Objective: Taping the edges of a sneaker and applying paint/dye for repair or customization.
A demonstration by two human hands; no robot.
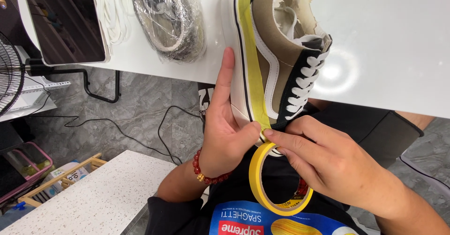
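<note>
Gripping the sneaker (276,52) at its toe, left hand (225,136) thumb pins the yellow tape strip (251,61) running lengthwise along the sole, right hand (328,164) pinching the tape roll (274,178) just below.

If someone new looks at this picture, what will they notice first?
First, the tan and black sneaker at the centre, with yellow tape along its sole edge. Below it the left hand and right hand press the tape down, the tape roll hanging beneath. A plastic-wrapped shoe lies upper left.

- Shoe (276,61): tan, black and white, white laces, held on its side at the table edge, yellow tape along its sole.
- Tape roll (277,181): yellow, hanging below the toe.
</note>
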